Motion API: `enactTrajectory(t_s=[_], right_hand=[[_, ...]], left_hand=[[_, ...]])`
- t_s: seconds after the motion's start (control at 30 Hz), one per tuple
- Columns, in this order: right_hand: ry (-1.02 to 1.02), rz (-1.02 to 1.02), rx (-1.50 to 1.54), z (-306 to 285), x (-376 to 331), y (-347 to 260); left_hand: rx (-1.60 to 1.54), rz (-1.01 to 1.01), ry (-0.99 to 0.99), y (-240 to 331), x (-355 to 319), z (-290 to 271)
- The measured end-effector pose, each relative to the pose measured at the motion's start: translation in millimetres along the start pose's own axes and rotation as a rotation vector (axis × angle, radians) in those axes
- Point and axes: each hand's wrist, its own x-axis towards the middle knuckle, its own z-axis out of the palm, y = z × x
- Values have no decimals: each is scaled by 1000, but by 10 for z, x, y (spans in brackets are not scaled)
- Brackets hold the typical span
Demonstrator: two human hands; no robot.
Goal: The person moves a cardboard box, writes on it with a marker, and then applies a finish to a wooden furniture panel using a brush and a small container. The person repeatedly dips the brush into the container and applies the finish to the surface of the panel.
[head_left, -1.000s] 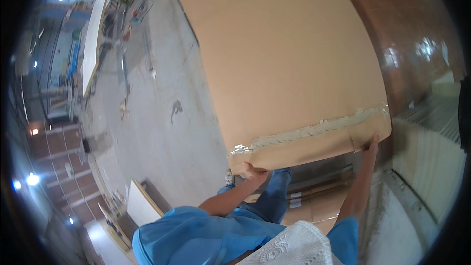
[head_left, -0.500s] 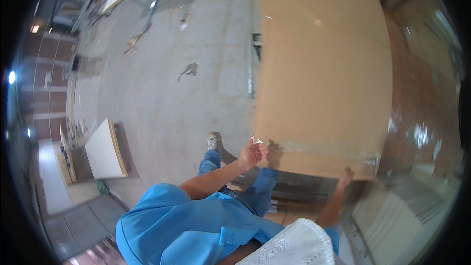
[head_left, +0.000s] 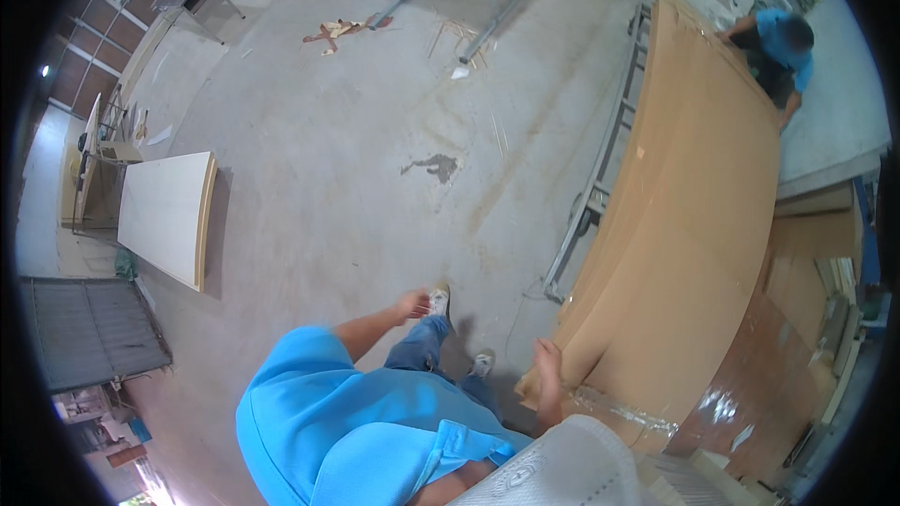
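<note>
From my end I see the left hand (head_left: 411, 305) out over the floor, well apart from the cardboard, with nothing visible in it; it is too blurred for me to tell how far its fingers are spread. The right hand (head_left: 548, 361) is raised with fingers loosely bent, at the near corner of the large cardboard sheet (head_left: 694, 187). I cannot tell whether it touches or pinches that edge. The sheet stretches ahead and to the right of this hand, a strip of clear tape (head_left: 623, 412) across its near end.

To handle it well, I would take the near edge with both hands set wide apart and keep it level with the far end, as the loose layers could bow or slide.

Ahead of the right hand, a metal frame (head_left: 600, 187) runs along the sheet's side and could catch a foot. A co-worker (head_left: 786, 42) bends over the far end, so I would match their pace. Left of the left hand stands a white panel (head_left: 164, 206).
</note>
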Motion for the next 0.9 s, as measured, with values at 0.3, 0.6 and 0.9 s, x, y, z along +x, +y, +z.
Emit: enactTrajectory(t_s=[0.3,0.6,0.9], right_hand=[[30,161,278,719,513,-1589],[30,205,-169,527,1967,-1512],[197,29,281,-123,4665,-5562]], left_hand=[[-191,188,268,1393,160,-1662],[37,-18,-3,3422,866,-734],[-261,91,227,5578,1369,-1034]])
